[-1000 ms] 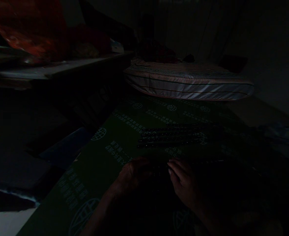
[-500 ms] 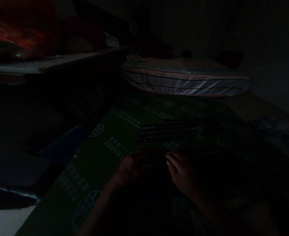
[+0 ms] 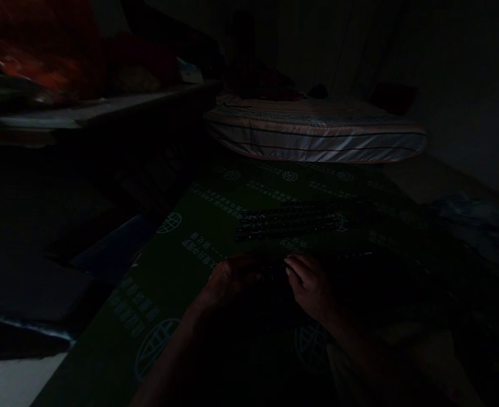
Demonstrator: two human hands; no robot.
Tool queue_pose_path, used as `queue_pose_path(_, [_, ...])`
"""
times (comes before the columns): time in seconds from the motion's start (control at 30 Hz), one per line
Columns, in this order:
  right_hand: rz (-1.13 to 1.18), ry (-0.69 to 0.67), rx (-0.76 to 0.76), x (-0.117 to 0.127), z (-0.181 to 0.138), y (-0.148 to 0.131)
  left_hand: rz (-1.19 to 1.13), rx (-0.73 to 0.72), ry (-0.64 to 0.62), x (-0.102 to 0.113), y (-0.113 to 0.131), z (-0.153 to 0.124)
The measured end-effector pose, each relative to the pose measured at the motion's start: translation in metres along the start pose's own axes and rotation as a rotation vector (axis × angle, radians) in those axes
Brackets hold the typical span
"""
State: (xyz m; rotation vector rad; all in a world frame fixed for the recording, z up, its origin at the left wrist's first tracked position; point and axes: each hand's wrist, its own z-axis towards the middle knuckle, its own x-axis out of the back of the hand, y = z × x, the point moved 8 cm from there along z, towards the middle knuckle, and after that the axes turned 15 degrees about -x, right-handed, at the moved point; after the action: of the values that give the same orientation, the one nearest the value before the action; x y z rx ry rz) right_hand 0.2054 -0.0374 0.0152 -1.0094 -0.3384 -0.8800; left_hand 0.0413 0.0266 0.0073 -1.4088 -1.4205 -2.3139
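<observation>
In the dim light my left hand (image 3: 229,277) is closed around one end of a long dark strip (image 3: 351,256). My right hand (image 3: 311,285) pinches the same strip a little further right, thumb and fingers pressed together. Its far end reaches out to the right of that hand and catches some light. Between the hands the strip is too dark for detail. Beyond them, several similar dark strips (image 3: 283,230) with small light dots lie side by side on a green printed board (image 3: 181,282).
A mattress (image 3: 317,135) with a striped cover stands behind the board. To the left, a shelf (image 3: 117,104) carries an orange bag (image 3: 58,56) and other items. Crumpled light plastic (image 3: 470,212) lies on the right. Deep shadow covers the near right.
The view has shifted slightly, so the board and mattress sit a little higher in the frame. Both hands keep their hold on the strip, with hardly any movement.
</observation>
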Motion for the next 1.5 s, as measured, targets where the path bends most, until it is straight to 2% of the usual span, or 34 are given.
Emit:
queue_pose_path(0.4, [-0.012, -0.021, 0.013, -0.001, 0.002, 0.000, -0.093, -0.006, 0.034, 0.001, 0.000, 0.000])
queue_pose_path(0.63, [0.023, -0.015, 0.012, 0.000, -0.001, 0.003, -0.362, 0.258, 0.122, 0.010, -0.013, -0.016])
queue_pose_path(0.7, [0.032, -0.011, 0.007, 0.000, -0.001, 0.004, -0.425, 0.294, 0.173, 0.012, -0.020, -0.020])
queue_pose_path(1.0, [0.017, -0.002, 0.014, 0.000, -0.003, 0.006, -0.644, 0.239, 0.352, 0.011, -0.045, -0.020])
queue_pose_path(1.3, [0.021, -0.012, 0.012, 0.000, -0.005, 0.008, -0.622, 0.265, 0.379, 0.013, -0.033, -0.022])
queue_pose_path(1.5, [0.029, -0.004, 0.016, 0.001, -0.004, 0.005, -0.573, 0.269, 0.316, 0.010, -0.031, -0.022])
